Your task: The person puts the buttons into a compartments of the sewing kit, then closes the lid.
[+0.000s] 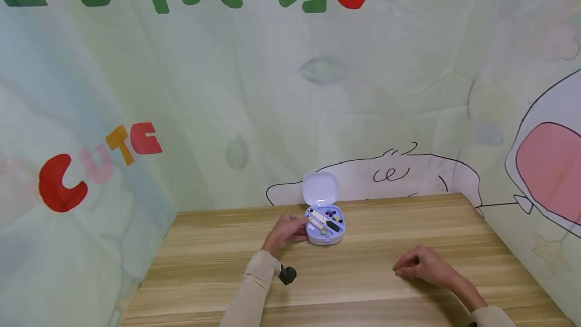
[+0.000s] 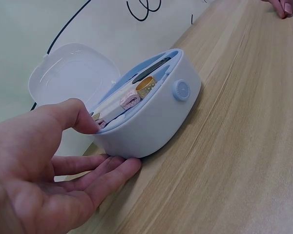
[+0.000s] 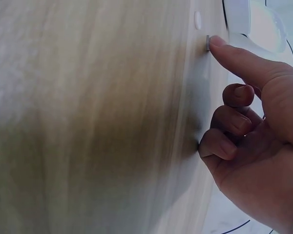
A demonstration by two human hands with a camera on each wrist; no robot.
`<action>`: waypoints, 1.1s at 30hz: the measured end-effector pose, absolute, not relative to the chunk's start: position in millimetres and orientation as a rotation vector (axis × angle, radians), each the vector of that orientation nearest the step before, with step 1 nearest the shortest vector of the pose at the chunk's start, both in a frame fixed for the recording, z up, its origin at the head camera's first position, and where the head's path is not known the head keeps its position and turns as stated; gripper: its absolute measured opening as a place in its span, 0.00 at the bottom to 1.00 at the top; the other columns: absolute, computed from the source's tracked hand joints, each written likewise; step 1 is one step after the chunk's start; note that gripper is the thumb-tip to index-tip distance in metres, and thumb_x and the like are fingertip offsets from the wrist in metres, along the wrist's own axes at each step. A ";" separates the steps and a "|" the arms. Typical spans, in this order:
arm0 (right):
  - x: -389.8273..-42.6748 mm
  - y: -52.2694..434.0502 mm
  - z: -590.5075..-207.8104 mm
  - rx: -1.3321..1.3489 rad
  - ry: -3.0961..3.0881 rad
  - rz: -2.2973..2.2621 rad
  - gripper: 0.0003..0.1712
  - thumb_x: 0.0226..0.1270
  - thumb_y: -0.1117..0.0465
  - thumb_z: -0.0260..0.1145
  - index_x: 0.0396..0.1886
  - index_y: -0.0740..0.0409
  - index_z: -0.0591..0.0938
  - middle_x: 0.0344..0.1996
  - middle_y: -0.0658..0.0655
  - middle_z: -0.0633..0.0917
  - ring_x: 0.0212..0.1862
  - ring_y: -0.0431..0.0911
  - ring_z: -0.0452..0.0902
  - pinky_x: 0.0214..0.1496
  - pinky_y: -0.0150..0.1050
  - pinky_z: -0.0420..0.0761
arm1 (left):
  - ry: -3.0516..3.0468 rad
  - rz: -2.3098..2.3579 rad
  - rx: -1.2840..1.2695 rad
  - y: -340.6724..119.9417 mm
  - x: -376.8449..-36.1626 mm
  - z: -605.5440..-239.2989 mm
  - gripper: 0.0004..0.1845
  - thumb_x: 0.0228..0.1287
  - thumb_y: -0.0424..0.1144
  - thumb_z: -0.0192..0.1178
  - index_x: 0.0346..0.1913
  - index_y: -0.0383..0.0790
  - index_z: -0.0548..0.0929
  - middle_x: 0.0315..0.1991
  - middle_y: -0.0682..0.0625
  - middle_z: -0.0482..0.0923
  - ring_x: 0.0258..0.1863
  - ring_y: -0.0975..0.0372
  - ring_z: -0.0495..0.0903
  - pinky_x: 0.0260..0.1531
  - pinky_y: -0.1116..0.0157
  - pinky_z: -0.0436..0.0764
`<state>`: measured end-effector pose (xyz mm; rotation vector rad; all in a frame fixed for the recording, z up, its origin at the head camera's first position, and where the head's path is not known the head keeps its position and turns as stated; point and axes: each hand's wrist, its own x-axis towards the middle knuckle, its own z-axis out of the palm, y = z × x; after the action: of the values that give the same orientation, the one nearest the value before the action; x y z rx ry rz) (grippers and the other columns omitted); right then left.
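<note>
A small lilac-white sewing kit box (image 1: pixel 336 240) stands on the table with its lid (image 1: pixel 320 188) raised at the back. My left hand (image 1: pixel 285 231) grips its left side, thumb on the rim and fingers low against the base in the left wrist view. Inside are a rolled pink-white tape measure (image 2: pixel 130 99), a gold thimble (image 2: pixel 146 87), a black-ended tool (image 1: pixel 333 225) and several dark buttons (image 1: pixel 330 214). To the right, my right hand (image 1: pixel 424 265) pinches a small button (image 3: pixel 208 43), seen edge-on at the thumb tip close over the table; its other fingers are curled.
A small pale button (image 1: pixel 407 290) lies on the wooden table (image 1: pixel 363 276) near my right hand. Behind the table's back edge hangs a printed cloth (image 1: pixel 254 90) with green letters and cartoon drawings; it also lines both sides.
</note>
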<state>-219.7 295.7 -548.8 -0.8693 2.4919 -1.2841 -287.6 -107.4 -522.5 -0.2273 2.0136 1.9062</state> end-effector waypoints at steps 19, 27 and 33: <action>-218.8 297.9 -550.0 -0.807 2.558 -1.230 0.03 0.63 0.60 0.77 0.36 0.51 0.90 0.26 0.41 0.81 0.29 0.33 0.70 0.26 0.30 0.71 | 2.047 1.876 -0.226 -108.1 -288.5 -522.9 0.14 0.71 0.34 0.61 0.49 0.23 0.80 0.41 0.39 0.84 0.38 0.57 0.83 0.46 0.59 0.89; -217.9 298.0 -552.4 -0.842 2.567 -1.241 0.05 0.62 0.61 0.78 0.33 0.49 0.88 0.23 0.40 0.77 0.27 0.32 0.69 0.25 0.30 0.69 | 2.048 1.866 -0.224 -108.4 -286.2 -519.7 0.15 0.71 0.34 0.61 0.51 0.22 0.80 0.44 0.38 0.84 0.40 0.56 0.83 0.48 0.58 0.89; -218.7 298.2 -555.2 -0.927 2.580 -1.246 0.07 0.61 0.64 0.78 0.33 0.49 0.86 0.23 0.38 0.75 0.27 0.31 0.68 0.24 0.29 0.70 | 2.049 1.868 -0.224 -107.9 -286.0 -519.5 0.15 0.71 0.33 0.60 0.51 0.22 0.80 0.43 0.38 0.84 0.39 0.56 0.84 0.48 0.58 0.89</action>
<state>-218.7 298.2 -555.2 -0.9266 2.5801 -1.2461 -286.0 -107.9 -519.5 -0.2239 2.0486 1.8683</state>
